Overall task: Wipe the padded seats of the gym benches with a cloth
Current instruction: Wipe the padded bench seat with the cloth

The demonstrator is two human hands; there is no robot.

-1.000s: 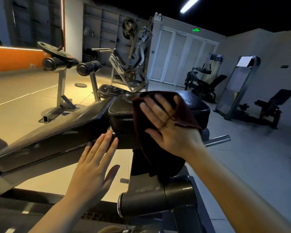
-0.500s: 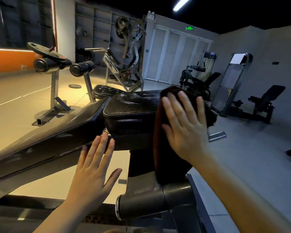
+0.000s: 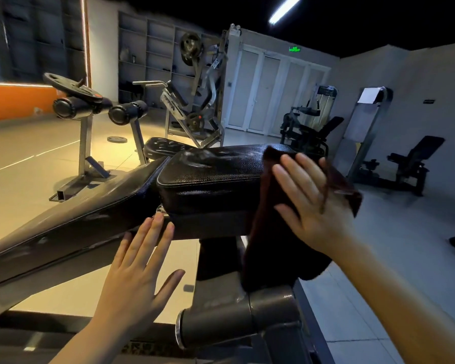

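A black padded seat (image 3: 210,177) tops the gym bench in front of me, joined on the left to a long sloping black back pad (image 3: 71,219). A dark brown cloth (image 3: 268,248) drapes over the seat's right end and hangs down its side. My right hand (image 3: 313,203) presses flat on the cloth with straight, spread fingers. My left hand (image 3: 139,264) is open, its fingertips touching the lower edge of the bench where seat and back pad meet.
A padded roller (image 3: 237,324) on the bench frame sits just below the cloth. Another bench with roller pads (image 3: 100,109) and a weight plate stands at left. Machines (image 3: 195,101), a second seat (image 3: 415,158) and white doors stand beyond on open floor.
My right hand has slid the cloth rightward across the seat, from its middle to the right end. My left hand has stayed at the bench's lower edge.
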